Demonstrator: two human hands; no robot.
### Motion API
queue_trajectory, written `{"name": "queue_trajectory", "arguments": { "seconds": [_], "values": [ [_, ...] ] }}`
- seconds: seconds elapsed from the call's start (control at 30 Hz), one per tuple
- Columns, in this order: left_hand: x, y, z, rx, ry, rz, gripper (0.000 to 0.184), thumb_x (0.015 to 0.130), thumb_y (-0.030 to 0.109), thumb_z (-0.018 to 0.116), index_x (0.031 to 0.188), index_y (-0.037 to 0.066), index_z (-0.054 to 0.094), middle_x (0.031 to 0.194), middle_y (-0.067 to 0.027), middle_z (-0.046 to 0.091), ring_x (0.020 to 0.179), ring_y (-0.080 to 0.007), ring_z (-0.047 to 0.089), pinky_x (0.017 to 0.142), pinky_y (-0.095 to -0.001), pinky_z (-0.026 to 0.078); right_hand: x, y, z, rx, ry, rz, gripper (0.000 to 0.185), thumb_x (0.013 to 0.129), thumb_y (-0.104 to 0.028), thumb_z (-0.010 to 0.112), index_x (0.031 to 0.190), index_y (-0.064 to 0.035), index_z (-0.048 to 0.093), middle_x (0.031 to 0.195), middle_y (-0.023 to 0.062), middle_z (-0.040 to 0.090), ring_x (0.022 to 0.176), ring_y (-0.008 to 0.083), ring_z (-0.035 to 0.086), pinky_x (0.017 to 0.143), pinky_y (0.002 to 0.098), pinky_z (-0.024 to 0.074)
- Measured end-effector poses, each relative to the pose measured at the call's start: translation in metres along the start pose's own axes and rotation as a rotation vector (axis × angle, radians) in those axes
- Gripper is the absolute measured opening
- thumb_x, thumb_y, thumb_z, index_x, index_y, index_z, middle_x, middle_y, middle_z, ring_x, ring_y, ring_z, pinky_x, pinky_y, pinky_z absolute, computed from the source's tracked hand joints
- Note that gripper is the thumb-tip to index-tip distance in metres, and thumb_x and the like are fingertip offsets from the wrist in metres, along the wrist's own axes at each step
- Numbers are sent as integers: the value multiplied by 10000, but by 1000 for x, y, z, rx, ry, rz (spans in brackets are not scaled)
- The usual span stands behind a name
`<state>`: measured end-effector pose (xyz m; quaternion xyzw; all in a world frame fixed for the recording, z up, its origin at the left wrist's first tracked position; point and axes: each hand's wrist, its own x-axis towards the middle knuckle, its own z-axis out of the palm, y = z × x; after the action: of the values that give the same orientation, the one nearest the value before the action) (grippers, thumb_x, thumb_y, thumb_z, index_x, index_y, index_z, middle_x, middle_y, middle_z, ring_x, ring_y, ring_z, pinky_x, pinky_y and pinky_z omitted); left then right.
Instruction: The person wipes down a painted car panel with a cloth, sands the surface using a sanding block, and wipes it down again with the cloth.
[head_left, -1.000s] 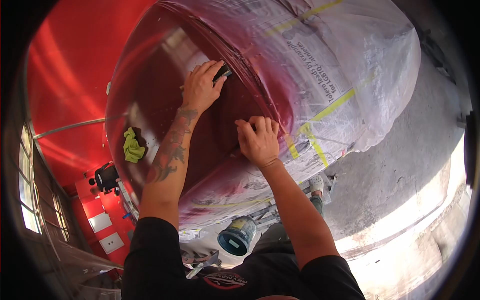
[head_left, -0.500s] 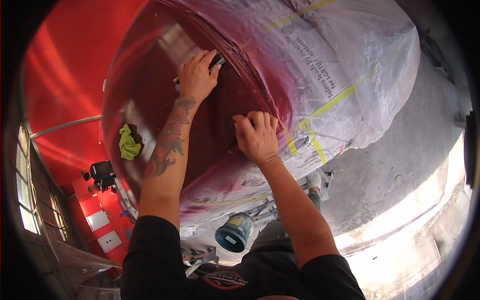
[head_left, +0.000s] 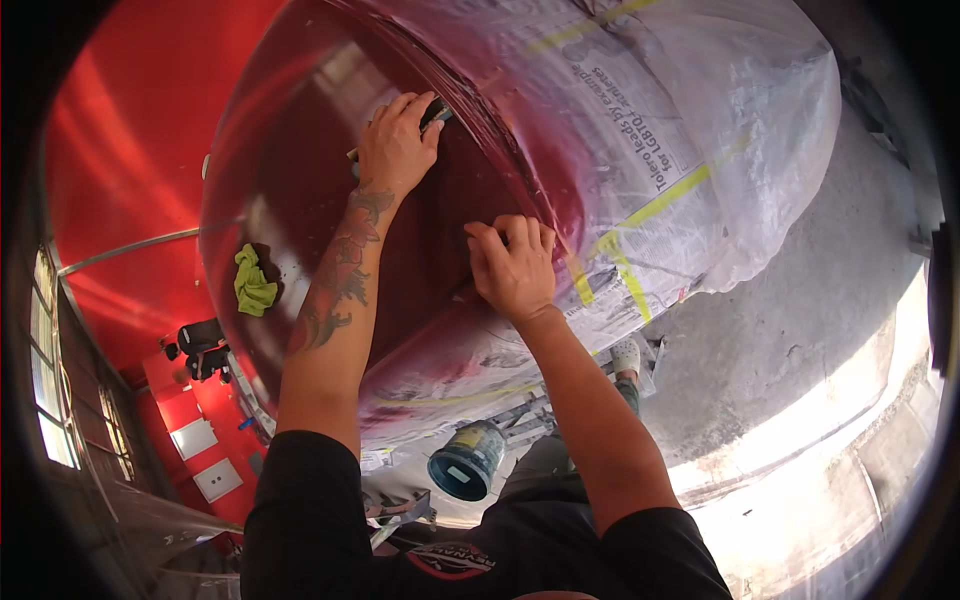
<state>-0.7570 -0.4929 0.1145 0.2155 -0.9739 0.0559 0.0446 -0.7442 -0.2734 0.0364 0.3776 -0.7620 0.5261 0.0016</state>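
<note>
A dark red, glossy car panel fills the middle of the view, bordered by masking plastic and newspaper with yellow tape. On the panel's upper part, my left hand grips a small dark block, whose ends show past the fingers. My right hand rests with curled fingers at the panel's edge near the tape; whatever may be under its fingertips is hidden. A crumpled lime-green cloth lies on the panel, left of my tattooed forearm.
A dark bucket stands below the panel near my legs. Red walls rise at the left, where a person in dark clothes is near a red cabinet. Grey concrete floor lies at the right.
My left hand has moved slightly up and to the left with the block. My right hand has stayed nearly in place on the panel's edge. The whole view has shifted a little.
</note>
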Motion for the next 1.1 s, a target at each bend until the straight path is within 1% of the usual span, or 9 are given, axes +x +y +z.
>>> {"name": "queue_trajectory", "arguments": {
  "seconds": [0.07,0.23,0.37,0.5,0.57,0.63,0.83,0.97,1.1],
  "values": [
    [0,0,4,7,7,-42,405,932,255,700,1320,147,659,1286,-53,657,1202,-288,616,934,-458,490,1,0,1,-1,20,-10,282,848,-171,726,1121,-220,677,983,19,550,921,238,559,838,425,412],
    [-7,6,-5,-18,-37,38,408,934,251,698,1325,149,649,1276,-53,663,1192,-287,617,941,-463,483,3,-1,-1,3,28,-13,277,836,-156,753,1100,-215,695,954,21,538,892,239,554,817,409,402],
    [-9,10,2,47,30,-29,419,924,259,705,1325,153,645,1270,-40,658,1166,-288,622,941,-457,481,3,0,-1,13,36,-20,276,836,-154,751,1100,-209,692,951,23,536,886,240,552,812,410,399],
    [-16,13,-6,-34,-23,55,394,936,250,691,1314,144,656,1243,-55,672,1162,-295,625,937,-453,483,2,0,-1,11,25,-11,281,836,-152,752,1105,-207,692,949,25,536,881,242,553,810,410,399],
    [-1,5,-3,44,3,-28,407,923,251,703,1310,135,654,1246,-61,665,1144,-306,631,932,-452,485,3,0,-2,19,27,-22,277,836,-149,751,1102,-205,693,945,27,535,874,245,553,808,410,399],
    [-3,7,2,30,51,-18,411,915,252,712,1301,125,654,1244,-61,661,1129,-312,636,925,-453,487,4,0,-4,21,31,-24,276,836,-148,750,1100,-203,693,944,27,535,874,245,553,807,409,400],
    [-28,25,-10,-14,-22,82,418,912,247,719,1306,126,649,1239,-44,667,1144,-277,635,931,-446,476,2,0,-2,18,4,6,271,840,-162,732,1102,-209,683,970,17,548,916,231,559,828,417,411],
    [-10,19,-9,-8,-3,-25,388,911,237,718,1275,114,662,1218,-47,676,1134,-291,636,916,-447,479,1,2,0,33,35,-10,295,807,-138,729,1090,-209,687,960,19,545,907,233,557,818,414,406],
    [-55,49,-17,-144,-55,141,402,873,210,759,1252,108,672,1208,-50,683,1103,-277,647,904,-423,481,1,2,-1,26,17,4,312,768,-121,726,1065,-209,691,953,19,546,901,234,558,812,412,403]
  ]
}}
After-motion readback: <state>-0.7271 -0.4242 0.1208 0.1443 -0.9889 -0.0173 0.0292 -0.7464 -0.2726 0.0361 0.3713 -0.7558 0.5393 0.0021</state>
